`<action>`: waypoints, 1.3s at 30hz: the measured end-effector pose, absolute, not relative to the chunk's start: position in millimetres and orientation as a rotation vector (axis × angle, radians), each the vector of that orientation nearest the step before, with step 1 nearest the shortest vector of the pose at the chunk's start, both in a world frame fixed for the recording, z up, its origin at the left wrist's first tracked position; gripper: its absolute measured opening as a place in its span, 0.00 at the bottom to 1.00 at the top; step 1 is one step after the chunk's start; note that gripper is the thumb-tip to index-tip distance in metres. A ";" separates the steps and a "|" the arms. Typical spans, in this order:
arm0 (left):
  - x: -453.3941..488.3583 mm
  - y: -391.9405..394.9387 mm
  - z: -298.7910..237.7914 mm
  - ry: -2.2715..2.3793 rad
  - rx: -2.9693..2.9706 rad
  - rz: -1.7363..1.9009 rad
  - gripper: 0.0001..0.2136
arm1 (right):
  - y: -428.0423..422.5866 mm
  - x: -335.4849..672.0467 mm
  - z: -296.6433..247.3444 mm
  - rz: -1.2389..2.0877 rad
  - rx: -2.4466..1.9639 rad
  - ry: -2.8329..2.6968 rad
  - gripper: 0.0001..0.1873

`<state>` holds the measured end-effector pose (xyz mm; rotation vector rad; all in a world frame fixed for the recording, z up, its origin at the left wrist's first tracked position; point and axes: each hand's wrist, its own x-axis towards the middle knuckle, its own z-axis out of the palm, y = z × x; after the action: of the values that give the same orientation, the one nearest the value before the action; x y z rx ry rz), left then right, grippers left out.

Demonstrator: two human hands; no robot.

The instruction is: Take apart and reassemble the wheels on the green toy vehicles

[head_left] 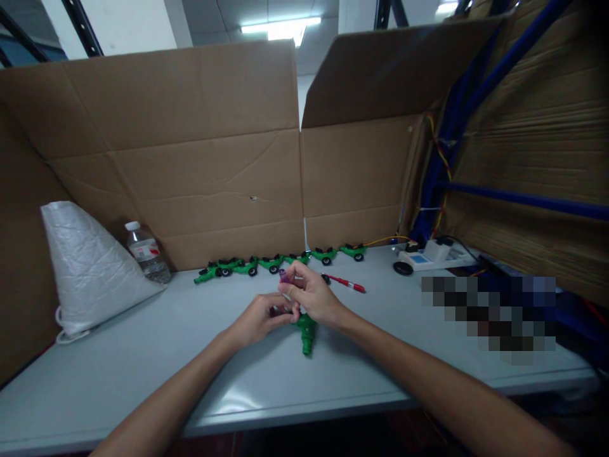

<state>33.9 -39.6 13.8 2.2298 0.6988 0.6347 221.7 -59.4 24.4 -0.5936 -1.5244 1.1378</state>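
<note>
A small purple piece (283,276) shows between the thumb and fingers of my right hand (311,293), which are pinched around it. Just to the left and below, my left hand (263,317) has its fingers curled and closed. Its fingertips meet beside a green plastic toy body (307,333); what lies between them is hidden. The narrow end of this green body points toward the table's front edge, and its upper part is covered by my hands.
Several green toy vehicles (271,263) with black wheels line the back cardboard wall (214,165). A red pen (349,284) lies right of my hands. At left stand a silvery bag (95,273) and a water bottle (146,254); at right is a power strip (435,255).
</note>
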 end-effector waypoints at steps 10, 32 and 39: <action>34.0 -38.9 14.9 0.685 2.234 0.632 0.13 | -55.4 224.8 19.8 1.070 -0.616 -1.509 0.18; 33.9 -45.0 22.4 0.665 2.297 0.676 0.11 | -60.0 222.5 18.4 1.111 -0.632 -1.463 0.20; 32.5 -43.7 20.8 0.733 2.330 0.757 0.11 | -66.1 221.5 26.9 1.148 -0.587 -1.513 0.20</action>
<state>32.5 -43.7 20.8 2.3304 0.7332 0.7565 221.5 -66.1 26.9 -0.5866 -1.5129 1.1478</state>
